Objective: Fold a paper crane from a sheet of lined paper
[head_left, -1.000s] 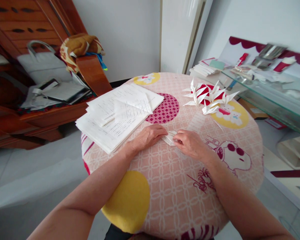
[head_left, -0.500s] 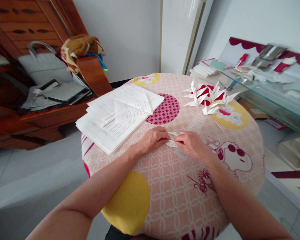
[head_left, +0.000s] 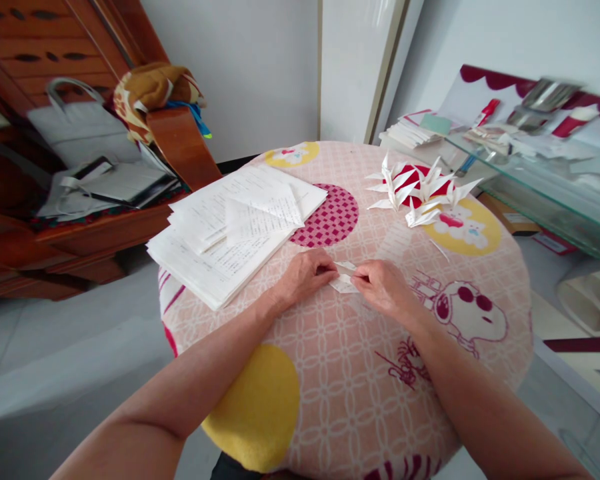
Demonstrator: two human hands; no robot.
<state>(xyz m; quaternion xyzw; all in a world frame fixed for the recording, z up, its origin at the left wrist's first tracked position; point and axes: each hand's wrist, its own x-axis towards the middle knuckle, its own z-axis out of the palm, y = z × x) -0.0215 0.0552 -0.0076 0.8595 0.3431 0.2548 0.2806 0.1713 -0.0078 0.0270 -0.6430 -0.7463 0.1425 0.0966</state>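
A small folded piece of white paper (head_left: pixel 344 279) lies on the round table with a pink patterned cloth (head_left: pixel 360 400). My left hand (head_left: pixel 305 277) pinches its left side with curled fingers. From the right, my right hand (head_left: pixel 383 288) pinches the other end. Both hands rest on the cloth near the table's middle, and most of the paper is hidden between the fingers.
A stack of printed sheets (head_left: pixel 230 230) lies at the table's left. Several folded white paper cranes (head_left: pixel 420 190) sit at the far right. A wooden bench (head_left: pixel 95 200) with a grey bag and papers stands left. A glass shelf (head_left: pixel 545 180) with clutter is on the right.
My hands have drawn closer together on the paper, the left fingers curling from flat into a pinch. The view has shifted slightly.
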